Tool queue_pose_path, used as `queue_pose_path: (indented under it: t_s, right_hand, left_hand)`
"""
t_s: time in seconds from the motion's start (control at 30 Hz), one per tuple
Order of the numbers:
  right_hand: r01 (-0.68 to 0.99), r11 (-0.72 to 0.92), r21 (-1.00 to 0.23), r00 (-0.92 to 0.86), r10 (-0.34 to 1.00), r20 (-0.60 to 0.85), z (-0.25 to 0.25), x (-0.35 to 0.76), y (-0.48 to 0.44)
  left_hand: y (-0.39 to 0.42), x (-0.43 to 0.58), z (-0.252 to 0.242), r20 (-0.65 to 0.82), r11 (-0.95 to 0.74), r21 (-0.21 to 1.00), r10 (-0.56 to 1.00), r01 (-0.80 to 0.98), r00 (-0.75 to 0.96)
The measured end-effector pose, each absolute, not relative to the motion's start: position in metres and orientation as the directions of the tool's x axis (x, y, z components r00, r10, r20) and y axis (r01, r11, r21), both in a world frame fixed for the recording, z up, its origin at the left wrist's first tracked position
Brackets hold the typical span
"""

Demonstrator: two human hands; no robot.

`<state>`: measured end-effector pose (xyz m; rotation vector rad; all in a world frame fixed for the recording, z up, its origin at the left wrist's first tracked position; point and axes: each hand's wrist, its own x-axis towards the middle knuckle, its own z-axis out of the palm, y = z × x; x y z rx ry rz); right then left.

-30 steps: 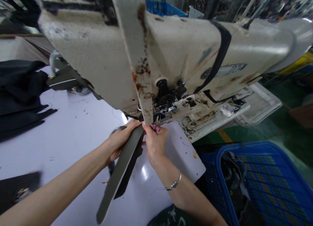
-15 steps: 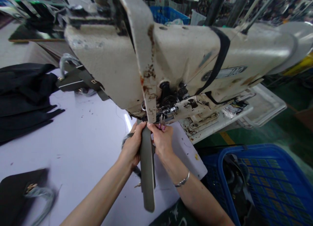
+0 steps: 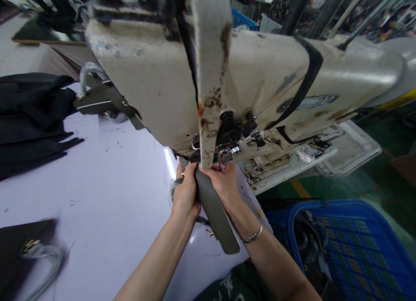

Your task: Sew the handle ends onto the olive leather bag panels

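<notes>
At the sewing machine (image 3: 156, 88), a long olive-grey bag piece (image 3: 219, 214) with a rounded end runs from under the needle area down towards my body. My left hand (image 3: 186, 190) is closed on its left edge, thumb on top, close below the machine head. Opposite it, my right hand (image 3: 224, 181) grips the right edge, also near the needle area. Small purple-handled thread snips (image 3: 221, 167) hang at the fingers of my right hand, partly hidden. A plastic-wrapped handle (image 3: 175, 186) and a gold clasp (image 3: 209, 233) show beside and under the piece. The stitching point is hidden.
Black fabric pieces (image 3: 32, 119) lie at the left of the white table (image 3: 107, 192). Dark bag parts with wrapped handles (image 3: 48, 257) rest at front left and behind the machine. A blue basket (image 3: 357, 240) with dark pieces stands at right, near a white tray (image 3: 354, 149).
The near end of the bag piece has swung to the right, so it now lies slanted. Both hands have turned with it and stay closed on it. The view has shifted slightly.
</notes>
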<state>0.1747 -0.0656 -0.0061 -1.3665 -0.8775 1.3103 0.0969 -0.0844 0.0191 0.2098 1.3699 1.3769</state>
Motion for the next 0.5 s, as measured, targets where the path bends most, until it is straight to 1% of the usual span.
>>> queue_pose_path:
  t_s: [0.13, 0.37, 0.43, 0.5]
  right_hand:
    - [-0.151, -0.209, -0.966, 0.151, 0.961, -0.231, -0.007, 0.175, -0.064]
    - [-0.157, -0.228, -0.961, 0.125, 0.961, -0.248, -0.010, 0.176, -0.066]
    - [-0.121, -0.224, -0.967, 0.106, 0.966, -0.237, -0.010, 0.179, -0.068]
    - [-0.039, -0.205, -0.978, 0.084, 0.974, -0.208, -0.008, 0.186, -0.073]
  left_hand:
    - [-0.077, 0.094, 0.017, -0.532, 0.286, 0.787, 0.763, -0.547, -0.367]
    - [-0.072, 0.089, 0.012, -0.514, 0.256, 0.782, 0.781, -0.568, -0.354]
    - [-0.072, 0.089, 0.010, -0.525, 0.260, 0.771, 0.777, -0.582, -0.347]
    - [-0.071, 0.088, 0.008, -0.533, 0.263, 0.762, 0.774, -0.592, -0.342]
